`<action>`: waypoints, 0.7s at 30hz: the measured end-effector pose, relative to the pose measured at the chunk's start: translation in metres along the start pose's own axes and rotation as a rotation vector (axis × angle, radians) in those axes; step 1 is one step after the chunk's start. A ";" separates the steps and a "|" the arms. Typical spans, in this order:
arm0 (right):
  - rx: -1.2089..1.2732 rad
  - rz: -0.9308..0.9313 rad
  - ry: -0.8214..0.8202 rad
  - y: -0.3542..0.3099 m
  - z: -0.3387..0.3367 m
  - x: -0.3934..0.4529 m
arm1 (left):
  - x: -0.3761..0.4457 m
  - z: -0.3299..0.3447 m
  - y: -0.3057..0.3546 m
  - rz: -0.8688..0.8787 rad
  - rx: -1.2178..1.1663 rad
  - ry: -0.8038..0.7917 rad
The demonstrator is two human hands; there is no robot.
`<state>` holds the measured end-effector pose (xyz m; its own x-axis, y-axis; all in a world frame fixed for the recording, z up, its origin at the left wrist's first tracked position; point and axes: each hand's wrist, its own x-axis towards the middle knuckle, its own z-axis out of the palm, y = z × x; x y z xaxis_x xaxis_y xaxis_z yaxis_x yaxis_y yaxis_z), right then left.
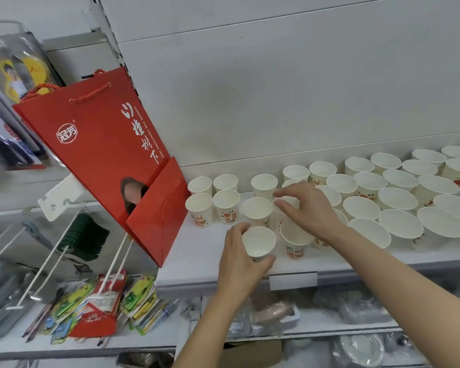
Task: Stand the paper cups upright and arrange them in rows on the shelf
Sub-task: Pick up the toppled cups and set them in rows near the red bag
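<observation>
Paper stock: white paper cups with orange print stand mouth-up across the shelf, filling it from the red gift bag rightward to the picture's edge.
Head view, done: two neat pairs of cups sit just beside the red gift bag, and to the right of the hands several rows already stand upright and close-packed; I see no cup lying on its side.
Head view, left: the stretch of shelf in front of the pairs nearest the bag has no cups yet, and the cups around the hands look loosely spaced, so by my judgement the front row near the bag is unfinished.
Left hand: fingers and thumb curl round a held cup, upright, at the shelf's front edge, right of the bag.
Right hand: fingertips pinch the rim of a second cup, farther from the bag, among its neighbours.
Progress: most of the task seems complete.
</observation>
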<state>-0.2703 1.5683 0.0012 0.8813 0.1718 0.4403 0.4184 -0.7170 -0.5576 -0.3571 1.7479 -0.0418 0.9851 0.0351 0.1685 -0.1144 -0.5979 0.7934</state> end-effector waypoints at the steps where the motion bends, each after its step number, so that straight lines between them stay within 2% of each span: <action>1: -0.006 -0.002 -0.020 0.001 0.000 0.001 | -0.002 -0.006 -0.005 -0.023 -0.009 0.059; 5: -0.245 -0.021 -0.236 -0.004 0.010 0.012 | -0.005 -0.037 -0.034 -0.167 -0.033 0.296; 8: -0.463 -0.060 -0.366 -0.012 0.024 0.023 | 0.006 -0.055 -0.048 -0.212 0.037 0.374; 14: -0.586 -0.061 -0.462 -0.019 0.038 0.033 | 0.033 -0.068 -0.062 -0.165 0.135 0.274; 18: -0.645 -0.085 -0.430 -0.025 0.043 0.029 | 0.025 -0.078 -0.075 -0.212 0.077 0.215; 21: -0.654 -0.127 -0.335 -0.042 0.047 0.020 | 0.015 -0.083 -0.091 -0.235 0.032 0.185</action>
<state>-0.2598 1.6336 0.0002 0.8985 0.4016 0.1773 0.3970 -0.9157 0.0622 -0.3426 1.8694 -0.0632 0.9437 0.3188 0.0885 0.1207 -0.5808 0.8051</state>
